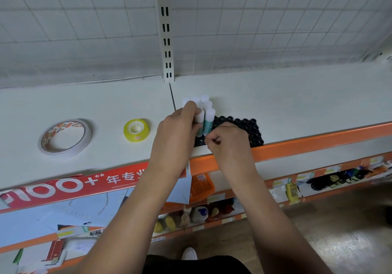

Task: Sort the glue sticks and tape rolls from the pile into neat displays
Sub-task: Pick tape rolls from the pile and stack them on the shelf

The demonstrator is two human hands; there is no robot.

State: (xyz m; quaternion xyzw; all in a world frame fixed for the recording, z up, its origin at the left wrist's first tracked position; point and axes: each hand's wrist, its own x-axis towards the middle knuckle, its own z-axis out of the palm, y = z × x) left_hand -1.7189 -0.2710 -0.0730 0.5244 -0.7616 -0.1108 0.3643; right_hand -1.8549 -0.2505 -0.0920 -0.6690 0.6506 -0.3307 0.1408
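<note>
On the white shelf (pixel 297 95), at the far left, a wide printed tape roll (pixel 64 137) lies flat; orange lettering runs round its core, but it cannot be read. Below the shelf edge a red banner (pixel 84 185) is seen, on which "100+**" and "年专业" can be made out. Further right a small yellow tape roll (pixel 136 130) lies flat, well apart from the first roll and near the left hand (pixel 176 129).

The left hand's fingers are curled round the left side of a cluster of glue sticks (pixel 209 116), which stand upright, white caps up, at the left end of a black tray (pixel 244 127) of round sockets. Teal labels are carried on the sticks; their print is too small to read. The rest of the tray, to the right, is unfilled.

The right hand (pixel 228 144) is set just right of the cluster, its fingers closed and apparently pinching the foot of the front stick, though the contact itself is partly hidden. The stick's long axis is vertical and it lies just left of and beyond the right fingers, so a straight downward push into a socket is judged to be what is called for. Both tape rolls lie nearer the left hand.
</note>
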